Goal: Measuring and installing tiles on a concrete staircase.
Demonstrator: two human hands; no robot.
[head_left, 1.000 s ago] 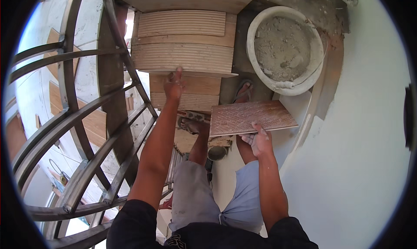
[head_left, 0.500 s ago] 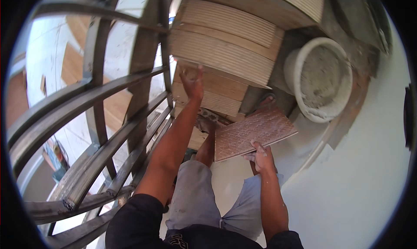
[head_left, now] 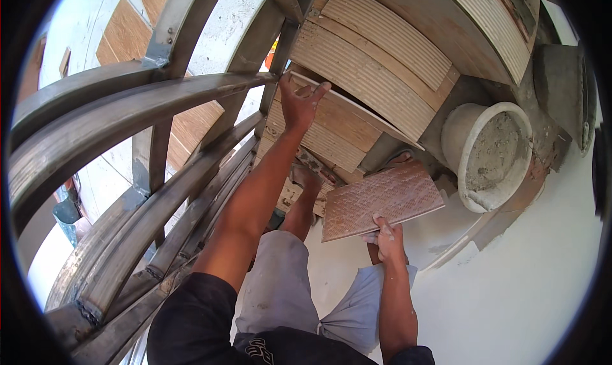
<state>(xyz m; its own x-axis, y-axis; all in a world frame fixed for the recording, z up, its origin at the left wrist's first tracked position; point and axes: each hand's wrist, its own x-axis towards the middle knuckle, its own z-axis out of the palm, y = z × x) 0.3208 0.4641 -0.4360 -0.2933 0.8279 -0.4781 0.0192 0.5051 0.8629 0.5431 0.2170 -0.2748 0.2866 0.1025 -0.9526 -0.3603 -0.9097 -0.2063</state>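
My left hand reaches up to a stair step, its thumb and fingers hooked over the pale top edge of a thin riser tile. A dark gap shows between that edge and the ribbed tread tile above it, wider toward my hand. The riser tile's face is mostly out of sight. Low on the right, my right hand grips a rectangular tile by its near edge, thumb on top. This tile's reddish-brown, patterned surface faces up, and it is held before my knees.
A metal railing curves along the left side, close to my left arm. To the right of the steps, a whitish bucket holds grey mortar. A white wall bounds the right side. Wood-look tiles lie beyond the railing.
My left hand has moved onto the riser tile's top edge, and a dark gap now shows behind it. The tile in my right hand has turned slightly. The view has shifted.
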